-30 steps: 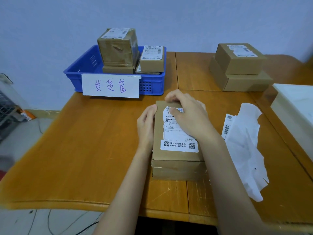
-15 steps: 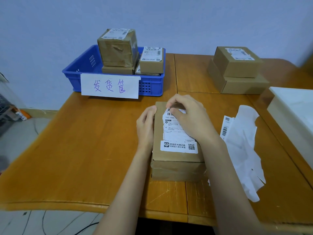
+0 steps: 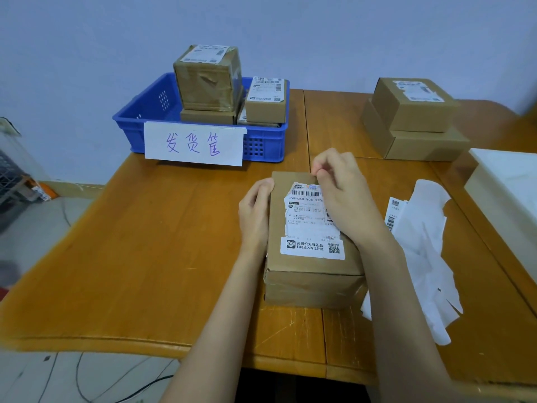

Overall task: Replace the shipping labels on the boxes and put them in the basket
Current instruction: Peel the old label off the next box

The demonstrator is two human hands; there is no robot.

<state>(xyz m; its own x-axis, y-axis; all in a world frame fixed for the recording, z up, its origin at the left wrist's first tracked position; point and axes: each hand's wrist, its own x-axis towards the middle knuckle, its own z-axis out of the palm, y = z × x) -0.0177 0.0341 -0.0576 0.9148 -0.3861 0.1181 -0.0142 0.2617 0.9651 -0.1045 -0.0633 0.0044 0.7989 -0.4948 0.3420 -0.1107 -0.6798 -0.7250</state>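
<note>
a flat brown cardboard box [image 3: 311, 257] lay at the lower centre of the frame on the orange-brown wooden table [image 3: 145, 257], its long side running away from the camera. a torn white shipping label [image 3: 311, 225] with barcode and qr code covered most of its top, the upper edge ragged. just right of the box lay a heap of peeled white label backing paper [image 3: 424, 257], one barcode strip showing at its upper left. further right a white rectangular tray [image 3: 505, 193] ran off the frame edge. in the upper right two brown cardboard boxes [image 3: 412, 120] stood stacked, the top one labelled. in the upper left a blue plastic basket [image 3: 261, 144] with a handwritten white paper sign [image 3: 193, 144] on its front held several labelled brown boxes [image 3: 209, 80]. the left hand [image 3: 254, 213] rested against the box's left side, fingers curled onto its top edge. the right hand [image 3: 343, 193] hung over the label's far end, thumb and fingertips pinched together at the label's upper right corner.
</note>
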